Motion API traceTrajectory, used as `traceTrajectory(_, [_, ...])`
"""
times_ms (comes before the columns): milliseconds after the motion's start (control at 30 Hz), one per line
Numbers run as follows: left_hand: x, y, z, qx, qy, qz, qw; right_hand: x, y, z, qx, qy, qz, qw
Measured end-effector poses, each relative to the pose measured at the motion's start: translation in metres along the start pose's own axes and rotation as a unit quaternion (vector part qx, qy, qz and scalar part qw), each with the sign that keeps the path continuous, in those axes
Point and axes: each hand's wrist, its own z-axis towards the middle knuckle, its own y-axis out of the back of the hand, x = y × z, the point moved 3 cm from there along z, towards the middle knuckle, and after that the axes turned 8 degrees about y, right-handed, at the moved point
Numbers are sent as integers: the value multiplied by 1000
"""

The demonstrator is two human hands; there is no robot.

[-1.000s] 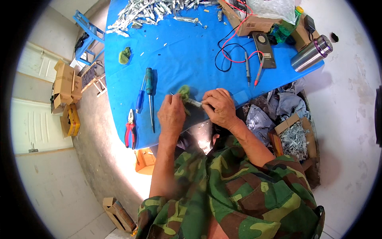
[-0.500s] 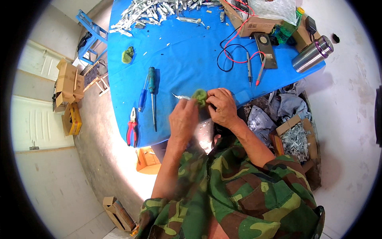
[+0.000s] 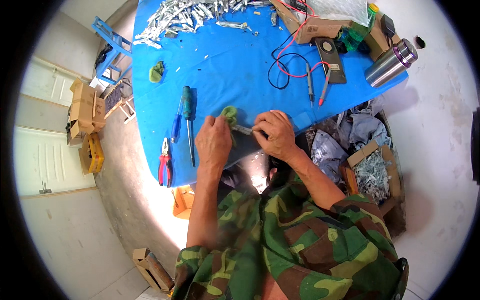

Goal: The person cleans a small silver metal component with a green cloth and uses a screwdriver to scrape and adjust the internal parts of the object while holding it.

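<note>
— Green cloth wad, is that in your left hand?

— Yes, from the head view your left fingers pinch it at the near edge of the blue table, pressed against a small silvery metal piece.

— And your right hand?

— Its fingers are closed on the other end of that metal piece, so both hands meet just above the table edge.

— What lies beside you?

— Left of your left hand, a teal-handled screwdriver, a blue one and red pliers. Farther off, a second green cloth, a heap of metal strips, meter probes and a steel flask.
</note>
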Motion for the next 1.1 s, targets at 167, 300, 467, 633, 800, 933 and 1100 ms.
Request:
traceTrajectory(167, [-31,-12,-17,63,-62,-24,996,-3,-1,-2,9,8,-4,1000])
traceTrajectory(300, [-24,-12,-10,76,-52,8,996,0,0,0,1,11,2,1000])
traceTrajectory(467, [-5,-7,3,43,-19,58,997,-2,-3,-3,4,-2,14,1000])
traceTrajectory(633, [8,-7,8,30,-23,45,998,-2,-2,-2,-2,-3,4,1000])
traceTrajectory(800, [-13,5,1,33,-9,19,999,2,-1,0,-4,-2,11,1000])
traceTrajectory(933, [-30,-11,-14,86,-35,11,996,-3,-1,-3,21,-3,-15,1000])
traceTrajectory(1100, [-17,-11,-15,61,-35,6,997,-1,-2,-3,12,-3,6,1000])
